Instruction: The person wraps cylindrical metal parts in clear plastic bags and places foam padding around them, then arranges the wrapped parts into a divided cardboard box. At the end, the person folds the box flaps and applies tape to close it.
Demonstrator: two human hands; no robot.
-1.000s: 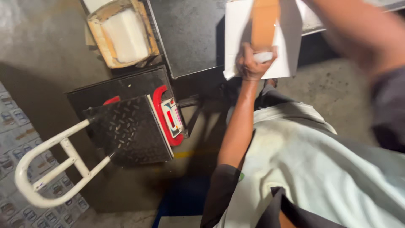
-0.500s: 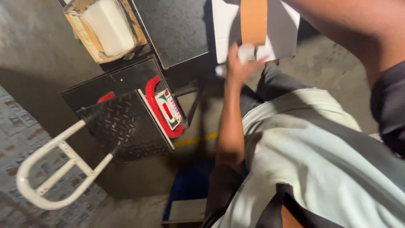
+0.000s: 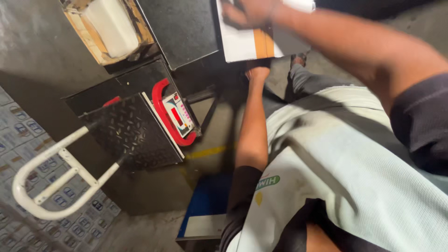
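A person in a pale shirt bends over a white carton (image 3: 247,44) sealed with a strip of brown tape, seen from the head camera looking straight down. The carton lies at the top of the view, ahead of the body, resting against the edge of a dark metal plate (image 3: 179,28), and its tape strip runs roughly away from the person, which seems to mark the box's long axis, though the upper part is cut off by the frame. The right hand (image 3: 245,11) lies on the carton's top face near the far left corner, fingers spread flat and pressing, the forearm sweeping in from the right across the box. The left hand (image 3: 258,72) comes up from below along a straight, extended arm and meets the carton's near edge; its fingers are tucked under the box, so whether it grips or merely props cannot be told. Both hands touch the carton, the left on the nearer side. To the left stands a platform scale (image 3: 133,135) with a red-framed display (image 3: 177,114) and a white tubular handle (image 3: 51,186).
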